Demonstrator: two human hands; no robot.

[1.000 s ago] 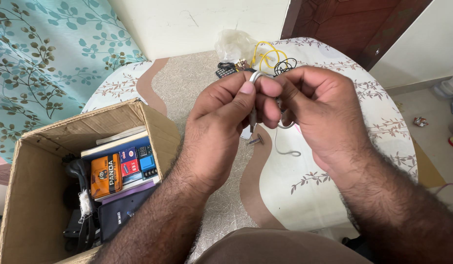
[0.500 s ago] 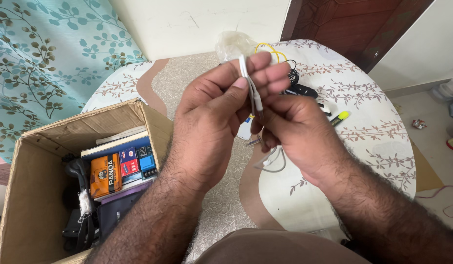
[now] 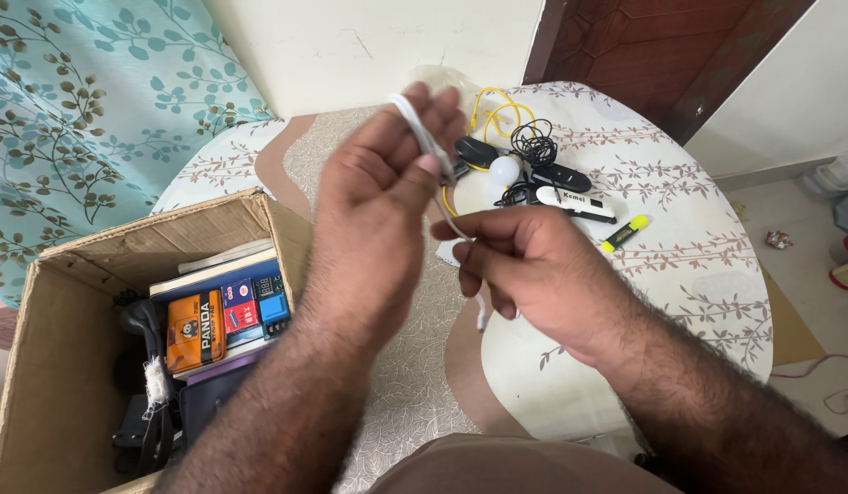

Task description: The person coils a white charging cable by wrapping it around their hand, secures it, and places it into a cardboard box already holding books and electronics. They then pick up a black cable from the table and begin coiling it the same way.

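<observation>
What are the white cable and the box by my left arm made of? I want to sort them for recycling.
White cable: looks like smooth plastic or rubber sheathing, slightly glossy, and it bends easily between both hands. Box: brown matte cardboard, with creased flaps and raw edges.

Soft, even daylight fills a bright, sharp view, with faint shadows and mild wide-angle stretch at the edges.

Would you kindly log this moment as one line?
left hand: holds white cable | right hand: pinches cable lower down | cardboard box: open beside table
</observation>
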